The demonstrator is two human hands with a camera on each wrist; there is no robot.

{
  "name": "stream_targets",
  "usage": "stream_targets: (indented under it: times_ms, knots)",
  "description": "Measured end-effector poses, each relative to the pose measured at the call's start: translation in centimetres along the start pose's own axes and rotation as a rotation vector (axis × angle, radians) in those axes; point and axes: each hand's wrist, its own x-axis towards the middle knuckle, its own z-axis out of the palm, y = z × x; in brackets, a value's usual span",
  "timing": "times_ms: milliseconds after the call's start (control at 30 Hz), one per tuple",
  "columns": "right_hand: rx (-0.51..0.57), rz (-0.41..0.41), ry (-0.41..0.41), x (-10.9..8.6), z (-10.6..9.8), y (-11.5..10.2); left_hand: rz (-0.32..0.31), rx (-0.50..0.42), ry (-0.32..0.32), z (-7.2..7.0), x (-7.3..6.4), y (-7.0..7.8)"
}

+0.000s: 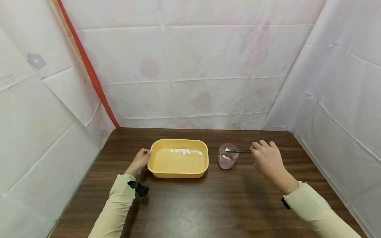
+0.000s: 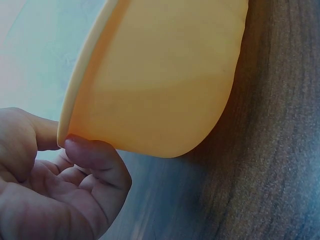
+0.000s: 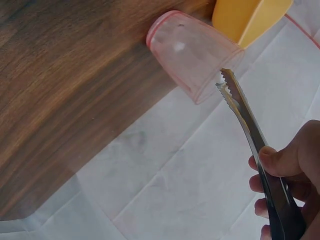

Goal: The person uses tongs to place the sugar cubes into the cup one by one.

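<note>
My left hand (image 1: 140, 162) pinches the left rim of a yellow plastic tray (image 1: 178, 174) between thumb and finger. Several small white cubes (image 1: 184, 153) lie in that tray, mostly in a loose row towards its far side. In my right hand (image 1: 269, 162) I grip metal tongs (image 3: 256, 135), whose toothed tips reach to the mouth of a clear pinkish cup (image 1: 226, 163). Something white, a small cube (image 3: 221, 79) as far as it shows, sits between the tips. Inside the cup a whitish piece is visible too, though blurred.
The cup stands upright to the right of the tray on a dark wood-grain table (image 1: 190, 208). Pale patterned sheets (image 1: 190, 72) hang behind the table and along both sides. A red strip (image 1: 89, 66) runs down the left corner.
</note>
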Motion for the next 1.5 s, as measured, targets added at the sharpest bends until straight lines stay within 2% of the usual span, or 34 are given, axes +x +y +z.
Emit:
stream_targets:
  times_ms: [167,733,1300,1500]
  knots:
    - [-0.002,-0.006,-0.077,0.2,0.7,-0.1,-0.004,-0.003,0.005,-0.1,-0.2,0.1]
    - [-0.020,-0.022,-0.223,2.3,1.6,-0.7,0.005,-0.011,0.008,0.1,-0.1,0.0]
    - [-0.034,-0.034,-0.290,2.6,2.5,-1.4,-0.006,-0.016,-0.007,0.2,-0.3,-0.1]
    - [-0.044,-0.037,-0.279,2.9,2.6,-1.5,-0.001,-0.024,0.002,0.2,-0.1,0.0]
